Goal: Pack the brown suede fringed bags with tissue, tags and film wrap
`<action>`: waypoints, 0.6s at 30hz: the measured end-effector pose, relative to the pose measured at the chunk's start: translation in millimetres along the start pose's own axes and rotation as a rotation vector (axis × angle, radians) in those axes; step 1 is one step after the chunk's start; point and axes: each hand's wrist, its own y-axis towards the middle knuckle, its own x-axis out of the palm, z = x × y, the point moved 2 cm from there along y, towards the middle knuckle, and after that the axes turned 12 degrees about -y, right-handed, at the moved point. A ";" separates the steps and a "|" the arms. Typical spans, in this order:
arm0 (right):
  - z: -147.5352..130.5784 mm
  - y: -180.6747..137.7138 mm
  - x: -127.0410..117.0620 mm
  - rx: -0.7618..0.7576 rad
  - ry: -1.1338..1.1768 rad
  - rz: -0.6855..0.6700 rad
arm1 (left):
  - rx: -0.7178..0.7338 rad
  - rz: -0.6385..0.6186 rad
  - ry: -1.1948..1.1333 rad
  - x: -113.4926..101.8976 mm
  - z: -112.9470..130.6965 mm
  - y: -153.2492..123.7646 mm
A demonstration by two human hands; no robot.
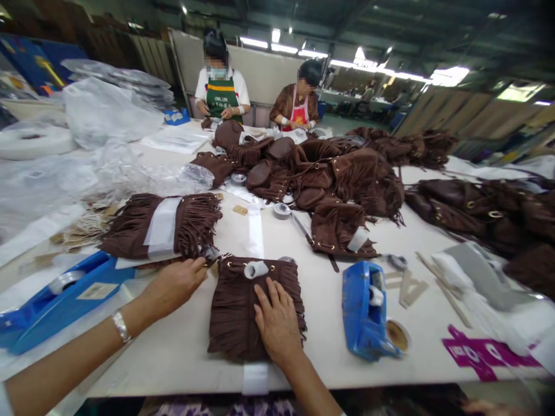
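Note:
A brown fringed bag (236, 315) lies flat in front of me, with gold eyelets along its top and a small roll of white wrapping (255, 269) there. My right hand (277, 320) rests on the bag's front, fingers stretched out. At its upper left corner my left hand (184, 283) is closed in a pinch; a bit of dark material and white string shows by the fingertips, too small to name. Just beyond that hand sits another fringed bag (130, 225) with a white paper band (162, 228) around it. A white strip (255, 378) runs out beneath the near bag.
Blue tape dispensers stand at right (362, 312) and left (102, 289). A heap of brown bags (321, 167) fills the table's middle, more bags (481, 205) lie right. Clear plastic bags (108, 110) pile up left. Two people (222, 95) work across the table.

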 end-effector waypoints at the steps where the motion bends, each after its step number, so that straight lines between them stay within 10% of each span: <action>1: 0.2 0.0 0.5 0.005 0.003 -0.002 | -0.054 0.017 0.032 -4.9 -2.5 -7.8; 4: 0.0 -0.1 0.8 0.002 0.004 0.001 | -0.157 0.118 0.062 -11.4 15.5 -15.0; 9: -0.9 -0.3 -0.5 -0.004 -0.009 -0.004 | 0.178 0.060 -0.090 9.8 72.4 26.5; 18: 1.5 -1.6 1.5 -0.003 0.040 0.034 | 0.023 0.000 0.070 -19.4 14.6 3.7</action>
